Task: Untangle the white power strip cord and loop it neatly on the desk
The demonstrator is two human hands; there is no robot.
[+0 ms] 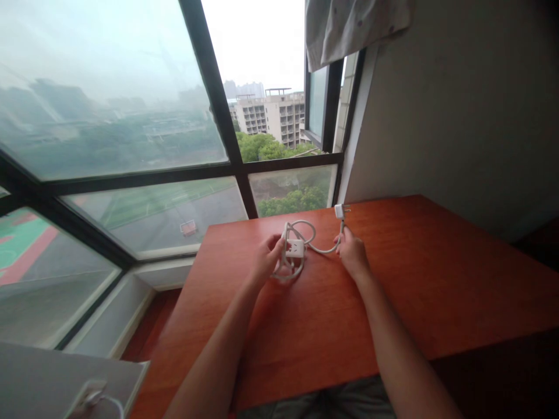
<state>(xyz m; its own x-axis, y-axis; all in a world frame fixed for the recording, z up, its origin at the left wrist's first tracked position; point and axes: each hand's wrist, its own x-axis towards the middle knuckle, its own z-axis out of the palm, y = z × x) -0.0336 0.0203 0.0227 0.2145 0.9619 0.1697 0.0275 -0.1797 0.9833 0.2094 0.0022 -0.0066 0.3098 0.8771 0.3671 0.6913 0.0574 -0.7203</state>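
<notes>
A white power strip [296,248] with socket slots is held up over the table, its white cord [308,226] looped around it. My left hand [267,256] is closed around the strip's left end and the cord loops. To the right, my right hand [350,249] grips the cord just below the white plug [339,211], which points upward with its metal prongs to the right. A length of cord sags between the two hands. My fingers partly hide the strip's left end.
Both hands are above a reddish-brown wooden table [305,337]. Dark-framed windows [238,166] rise behind it, with one pane swung outward. A grey curtain [349,29] hangs at the top. At lower left, a white cable is plugged into a wall socket [91,396].
</notes>
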